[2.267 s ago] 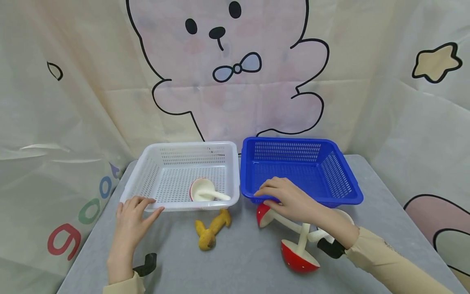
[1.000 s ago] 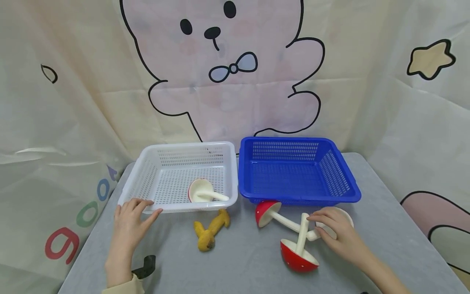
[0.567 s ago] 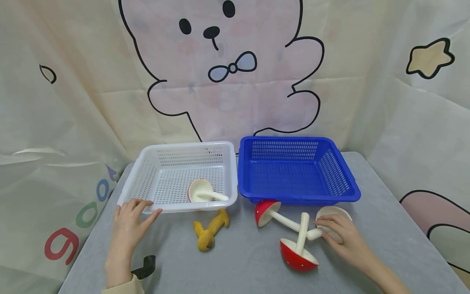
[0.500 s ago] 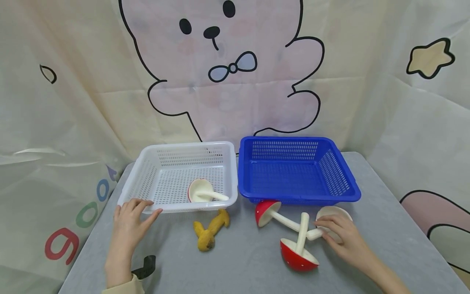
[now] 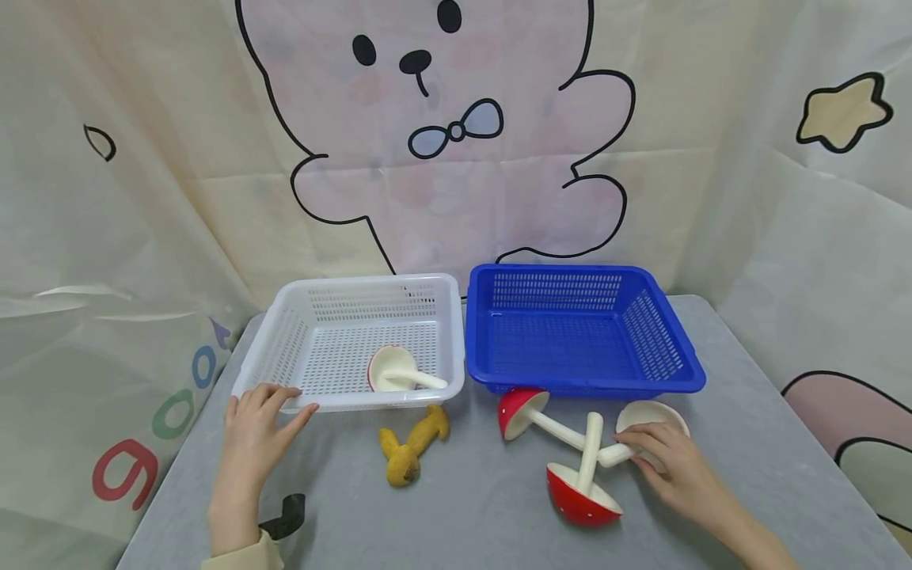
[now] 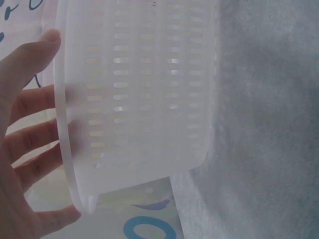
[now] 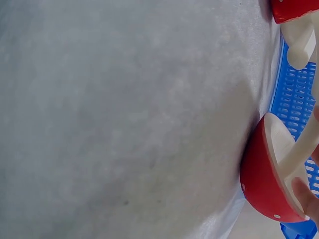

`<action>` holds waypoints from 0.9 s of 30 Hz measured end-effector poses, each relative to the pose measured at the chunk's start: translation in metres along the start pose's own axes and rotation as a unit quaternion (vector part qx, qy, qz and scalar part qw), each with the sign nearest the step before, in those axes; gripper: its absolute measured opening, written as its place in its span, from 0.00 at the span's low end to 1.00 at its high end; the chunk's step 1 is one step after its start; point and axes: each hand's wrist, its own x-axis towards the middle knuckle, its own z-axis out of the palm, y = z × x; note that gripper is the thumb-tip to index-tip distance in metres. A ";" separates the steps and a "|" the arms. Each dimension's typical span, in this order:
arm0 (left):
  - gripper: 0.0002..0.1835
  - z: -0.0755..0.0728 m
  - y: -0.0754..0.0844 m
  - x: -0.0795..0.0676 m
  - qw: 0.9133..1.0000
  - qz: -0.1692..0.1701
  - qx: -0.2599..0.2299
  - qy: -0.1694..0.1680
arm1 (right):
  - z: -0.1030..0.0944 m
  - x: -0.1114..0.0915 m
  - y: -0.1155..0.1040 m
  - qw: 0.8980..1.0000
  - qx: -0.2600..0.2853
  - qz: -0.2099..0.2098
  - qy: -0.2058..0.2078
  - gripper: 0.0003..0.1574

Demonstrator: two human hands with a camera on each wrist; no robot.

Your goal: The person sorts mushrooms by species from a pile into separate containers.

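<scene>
My left hand [image 5: 249, 451] holds the near left rim of the white basket [image 5: 356, 400], with fingers over the edge and the thumb outside, as the left wrist view shows. A white-stemmed toy mushroom [image 5: 401, 370] lies inside that basket. My right hand [image 5: 677, 471] pinches the stem of another toy mushroom [image 7: 264, 174], whose red cap with white dots still touches the table in the right wrist view. Two more toy mushrooms lie close by: one with its red cap [image 5: 511, 412] by the blue basket, another with its cap [image 5: 580, 503] nearer me and its stem pointing up.
A blue basket [image 5: 580, 388] stands right of the white one. In front of the white basket lies a yellow forked object [image 5: 409, 455], its kind unclear. A grey cloth [image 5: 470, 522] covers the table; printed curtains [image 5: 456, 198] close in the back and sides.
From near the blue basket's front rim, my right hand has come down and right to the rightmost mushroom and closed its fingers on the stem. My left hand has stayed on the white basket.
</scene>
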 end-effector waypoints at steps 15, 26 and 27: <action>0.19 0.000 0.001 -0.001 1.000 -0.001 0.003 -0.001 | -0.002 -0.004 0.003 0.999 0.023 -0.008 0.041 0.28; 0.18 0.001 0.000 -0.001 1.000 -0.008 -0.001 -0.002 | -0.008 -0.002 0.005 0.997 0.039 0.010 0.069 0.29; 0.18 0.001 0.000 -0.001 1.000 -0.009 -0.001 -0.003 | -0.009 -0.001 0.005 0.996 0.043 0.013 0.071 0.30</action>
